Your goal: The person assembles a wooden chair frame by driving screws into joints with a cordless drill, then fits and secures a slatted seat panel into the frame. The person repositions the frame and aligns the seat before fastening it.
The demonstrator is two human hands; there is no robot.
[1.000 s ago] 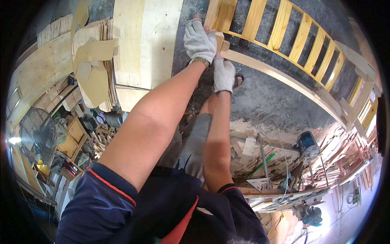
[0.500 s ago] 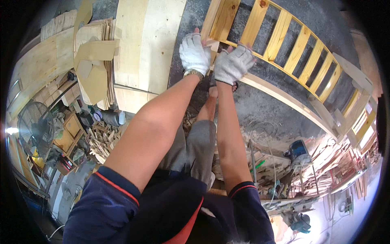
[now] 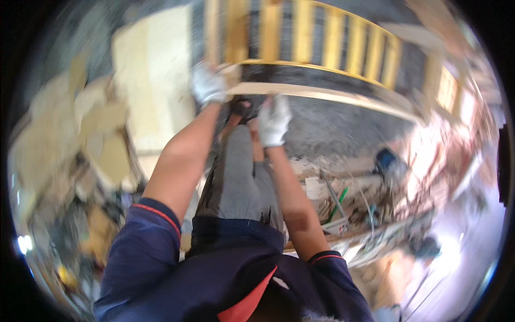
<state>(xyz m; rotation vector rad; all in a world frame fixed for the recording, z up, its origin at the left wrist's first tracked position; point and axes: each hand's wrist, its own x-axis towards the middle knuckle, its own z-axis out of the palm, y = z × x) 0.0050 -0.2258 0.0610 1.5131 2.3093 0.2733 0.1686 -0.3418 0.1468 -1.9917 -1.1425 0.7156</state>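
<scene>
A wooden frame with a row of yellowish slats (image 3: 303,32) lies at the top of the view. Along its near side runs a long pale wooden rail (image 3: 332,95), set apart from the slats. My left hand (image 3: 208,85), in a white fabric glove, is at the frame's left corner against a short pale wood block (image 3: 230,75). Motion smears its fingers, so their grip does not show. My right hand (image 3: 274,121), gloved the same way, is just on the near side of the rail with its fingers curled in. What it holds, if anything, is hidden.
Large pale plywood sheets (image 3: 153,75) lie on the left, with cut board pieces (image 3: 104,145) beside them. A blue-topped machine (image 3: 389,161) stands at the right among heaped wood scraps (image 3: 434,155). My feet (image 3: 244,110) are close to the rail.
My right hand has left the slatted frame's edge, drawn toward me and curled. My left hand stays by the corner. The whole view has shifted and blurred.
</scene>
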